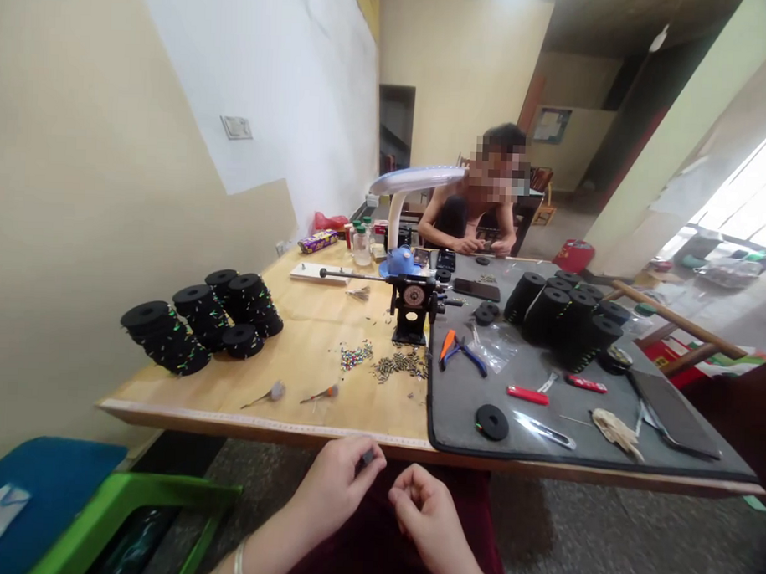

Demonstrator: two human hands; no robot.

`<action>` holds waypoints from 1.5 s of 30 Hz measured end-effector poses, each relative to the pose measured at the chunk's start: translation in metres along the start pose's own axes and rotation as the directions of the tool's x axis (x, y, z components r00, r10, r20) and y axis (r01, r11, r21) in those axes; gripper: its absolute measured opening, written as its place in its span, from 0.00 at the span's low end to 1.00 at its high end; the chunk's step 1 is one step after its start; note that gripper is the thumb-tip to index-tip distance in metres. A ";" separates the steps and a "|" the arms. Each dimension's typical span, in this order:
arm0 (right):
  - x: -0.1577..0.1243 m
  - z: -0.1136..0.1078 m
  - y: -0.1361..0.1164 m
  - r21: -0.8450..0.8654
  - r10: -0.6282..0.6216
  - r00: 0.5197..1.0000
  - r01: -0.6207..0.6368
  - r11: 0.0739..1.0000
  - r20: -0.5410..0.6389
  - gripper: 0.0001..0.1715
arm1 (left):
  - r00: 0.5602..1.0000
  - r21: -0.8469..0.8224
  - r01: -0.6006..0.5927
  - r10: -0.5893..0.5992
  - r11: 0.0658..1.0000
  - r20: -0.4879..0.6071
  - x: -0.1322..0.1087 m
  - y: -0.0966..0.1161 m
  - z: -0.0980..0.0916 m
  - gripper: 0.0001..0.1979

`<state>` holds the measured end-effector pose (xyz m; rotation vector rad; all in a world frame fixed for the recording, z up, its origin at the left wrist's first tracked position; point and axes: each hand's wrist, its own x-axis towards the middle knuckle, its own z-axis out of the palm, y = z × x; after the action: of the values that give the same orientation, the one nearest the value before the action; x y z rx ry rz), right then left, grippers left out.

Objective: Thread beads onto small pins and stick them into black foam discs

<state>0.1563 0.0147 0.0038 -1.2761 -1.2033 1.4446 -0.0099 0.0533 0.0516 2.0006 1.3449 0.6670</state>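
Observation:
Both of my hands are held over my lap, just below the front edge of the wooden table (240, 416). My left hand (335, 485) is closed in a pinch on a small dark piece (368, 457) at its fingertips. My right hand (426, 506) is curled closed beside it, and what its fingers hold, if anything, is too small to name. On the table beyond them lie a heap of small metal parts (400, 365), a scatter of coloured beads (354, 355) and a black hand-crank winder (412, 305).
Stacks of black spools stand at the left (199, 318) and on the grey mat at the right (567, 314). The mat (467, 407) carries pliers (459, 350), red lighters, a black disc (492, 421) and tweezers. A desk lamp (405, 196) stands mid-table. Another person sits at the far end. A green and blue stool (99, 495) is at my left.

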 end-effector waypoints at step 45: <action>-0.005 -0.010 0.019 0.462 0.139 0.983 -0.070 0.884 -0.117 0.28 | 0.999 0.427 0.030 -0.043 0.904 0.021 0.057 0.007 0.008 0.10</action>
<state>0.1669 0.0074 -0.0144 -1.1042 -0.6470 1.5655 0.0203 0.1032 0.0551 2.3045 1.6137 0.3380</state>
